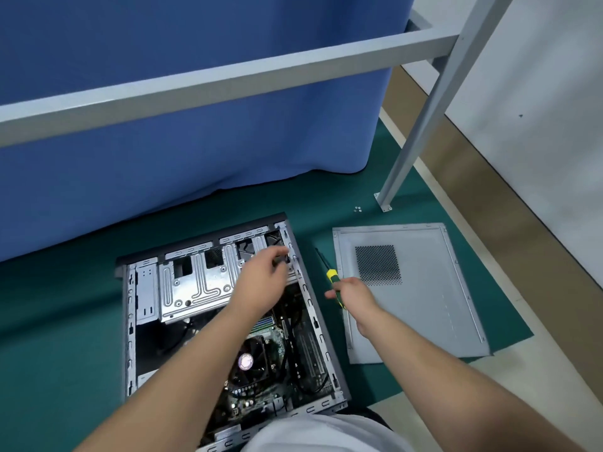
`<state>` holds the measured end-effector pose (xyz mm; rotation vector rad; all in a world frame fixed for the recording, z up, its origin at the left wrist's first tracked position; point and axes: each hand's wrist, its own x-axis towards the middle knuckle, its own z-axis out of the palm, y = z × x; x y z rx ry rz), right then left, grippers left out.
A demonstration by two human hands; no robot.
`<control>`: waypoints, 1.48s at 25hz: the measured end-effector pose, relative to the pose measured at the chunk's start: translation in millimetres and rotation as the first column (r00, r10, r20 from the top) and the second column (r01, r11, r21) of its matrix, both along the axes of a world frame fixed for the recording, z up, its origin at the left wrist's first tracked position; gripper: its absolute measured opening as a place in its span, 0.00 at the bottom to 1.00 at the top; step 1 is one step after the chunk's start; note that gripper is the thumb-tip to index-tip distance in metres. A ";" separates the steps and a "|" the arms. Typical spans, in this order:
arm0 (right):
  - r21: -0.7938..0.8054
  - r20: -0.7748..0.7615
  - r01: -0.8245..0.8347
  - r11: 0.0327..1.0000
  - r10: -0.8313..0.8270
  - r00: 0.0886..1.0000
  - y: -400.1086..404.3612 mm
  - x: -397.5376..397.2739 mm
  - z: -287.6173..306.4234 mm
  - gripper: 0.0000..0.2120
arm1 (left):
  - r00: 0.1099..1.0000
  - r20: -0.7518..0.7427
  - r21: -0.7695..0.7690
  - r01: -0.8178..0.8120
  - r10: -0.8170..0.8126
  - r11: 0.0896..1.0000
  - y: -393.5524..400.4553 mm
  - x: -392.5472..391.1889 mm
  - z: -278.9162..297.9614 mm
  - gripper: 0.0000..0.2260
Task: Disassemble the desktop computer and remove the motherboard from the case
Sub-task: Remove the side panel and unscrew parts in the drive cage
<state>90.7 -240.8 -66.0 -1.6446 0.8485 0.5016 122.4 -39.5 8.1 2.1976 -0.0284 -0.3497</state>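
Case lies open on its side on the green mat, side panel off, just in front of you. Motherboard sits inside it, in the near right part, with the CPU fan on top and black cables running along its right side. Silver drive cage fills the far half of the case.

Your left hand reaches into the far right corner of the case, fingers curled at a small dark part by the cage edge; can't tell if they actually pinch it or just touch it. Forearm crosses over the motherboard.

Your right hand hovers just right of the case, gripping the screwdriver by its yellow and green handle, dark shaft pointing away from you. Index finger sticks out to the left.

Side panel lies flat on the mat right of the case, apart from it, vent grid facing up. Your right hand is over its left edge. Small screws sit on the mat beyond the panel, near the foot of the grey frame leg. Blue curtain hangs behind the case.
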 end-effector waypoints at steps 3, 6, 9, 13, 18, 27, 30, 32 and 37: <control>-0.200 -0.081 -0.140 0.970 0.126 0.989 6.2 4.7 -15.1 0.12 | 0.990 0.123 0.275 0.030 -0.066 0.961 55.8 -11.7 -21.9 0.18; -0.364 -0.145 -0.308 0.879 0.273 0.951 10.0 5.6 -22.6 0.11 | 0.991 0.026 0.483 0.104 -0.133 0.870 97.1 -27.5 -43.7 0.21; -0.462 -0.239 -0.486 0.742 0.423 0.874 10.2 5.3 -26.8 0.11 | 0.974 -0.078 0.508 0.223 -0.214 0.832 116.4 -38.3 -62.8 0.26; -0.578 -0.385 -0.644 0.501 0.529 0.756 8.5 3.8 -31.4 0.10 | 0.968 -0.115 0.515 0.249 -0.221 0.820 119.5 -33.2 -67.9 0.29; -0.573 -0.376 -0.670 0.471 0.576 0.726 4.6 2.5 -38.8 0.08 | 0.957 -0.152 0.547 0.290 -0.247 0.785 119.3 -33.5 -65.3 0.35; -0.598 0.032 -0.452 0.662 0.582 0.812 1.4 8.1 10.9 0.16 | 0.948 -0.191 0.547 0.318 -0.254 0.775 116.0 -34.3 -59.8 0.42; -0.676 0.282 -0.378 0.633 0.696 0.660 27.7 -3.9 41.4 0.11 | 0.965 -0.101 0.506 0.259 -0.241 0.823 115.5 -38.7 -58.8 0.39; -0.770 0.229 -0.441 0.462 0.844 0.484 46.5 -15.9 51.8 0.09 | 0.977 -0.007 0.462 0.192 -0.213 0.866 116.2 -46.5 -59.8 0.35; -0.884 -0.083 -0.451 0.122 0.910 0.407 80.6 -26.9 48.2 0.14 | 0.993 0.112 0.322 0.007 -0.045 0.947 103.2 -75.6 -58.7 0.24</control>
